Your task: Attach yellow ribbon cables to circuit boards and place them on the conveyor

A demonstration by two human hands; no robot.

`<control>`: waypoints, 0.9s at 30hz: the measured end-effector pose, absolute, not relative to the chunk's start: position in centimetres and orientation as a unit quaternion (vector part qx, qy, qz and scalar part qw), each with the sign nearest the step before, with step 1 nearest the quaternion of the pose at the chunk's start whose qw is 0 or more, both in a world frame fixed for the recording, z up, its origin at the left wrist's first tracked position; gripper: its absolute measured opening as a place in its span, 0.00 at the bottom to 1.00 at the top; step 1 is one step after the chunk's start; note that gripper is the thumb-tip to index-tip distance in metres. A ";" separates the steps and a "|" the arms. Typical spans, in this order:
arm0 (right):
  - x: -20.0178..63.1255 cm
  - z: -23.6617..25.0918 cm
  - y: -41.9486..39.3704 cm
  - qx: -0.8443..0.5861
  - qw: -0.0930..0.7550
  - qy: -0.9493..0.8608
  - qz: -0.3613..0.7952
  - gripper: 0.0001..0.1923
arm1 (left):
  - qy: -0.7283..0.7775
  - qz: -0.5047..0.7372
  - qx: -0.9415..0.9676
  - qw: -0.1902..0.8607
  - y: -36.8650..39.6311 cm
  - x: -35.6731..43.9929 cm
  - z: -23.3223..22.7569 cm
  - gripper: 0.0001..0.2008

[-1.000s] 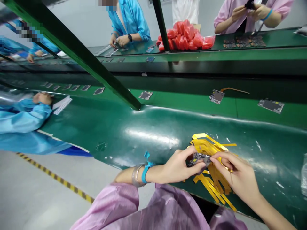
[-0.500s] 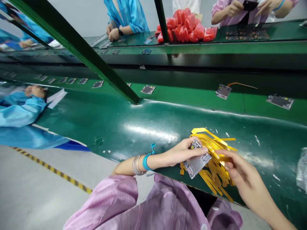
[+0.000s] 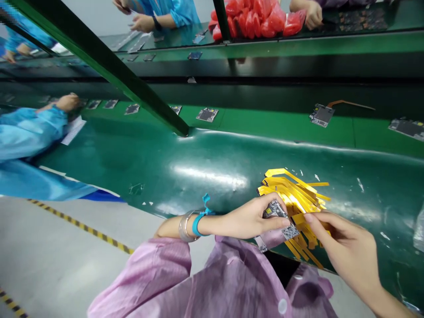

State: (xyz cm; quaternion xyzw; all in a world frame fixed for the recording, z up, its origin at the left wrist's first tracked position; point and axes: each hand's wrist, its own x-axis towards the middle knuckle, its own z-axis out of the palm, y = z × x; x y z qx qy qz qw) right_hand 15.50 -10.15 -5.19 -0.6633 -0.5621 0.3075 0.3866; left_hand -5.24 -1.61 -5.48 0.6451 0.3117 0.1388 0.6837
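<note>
My left hand (image 3: 251, 217) grips a small grey circuit board (image 3: 277, 224) at the near edge of the green bench (image 3: 198, 168). The board is tilted, one end under my thumb. My right hand (image 3: 346, 247) pinches the end of a yellow flex strip (image 3: 300, 218) beside the board. Behind both hands a pile of yellow flex strips (image 3: 293, 185) lies on the bench. My left wrist wears a blue strap and a silver bangle.
Circuit boards (image 3: 322, 115) lie spaced along the green conveyor belt (image 3: 265, 126) beyond the bench. A dark green frame post (image 3: 132, 88) slants across the left. A person in blue (image 3: 29, 132) works at left; others stand opposite near red bags (image 3: 261, 20).
The view has tipped downward. My left hand turned the board from edge-on to flat and tilted. My right hand left the board, then pinched a yellow strip beside it.
</note>
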 end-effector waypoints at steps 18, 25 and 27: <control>15.9 -5.8 -10.0 -0.637 0.358 -0.616 0.294 0.12 | 0.315 0.127 0.641 0.688 -1.5 -5.2 -5.4 0.11; 15.9 -5.7 -9.9 -0.636 0.362 -0.618 0.289 0.12 | 0.313 0.122 0.639 0.692 -1.3 -5.2 -5.3 0.11; 15.9 -5.8 -9.8 -0.635 0.363 -0.618 0.289 0.12 | 0.313 0.118 0.638 0.693 -1.3 -5.2 -5.5 0.11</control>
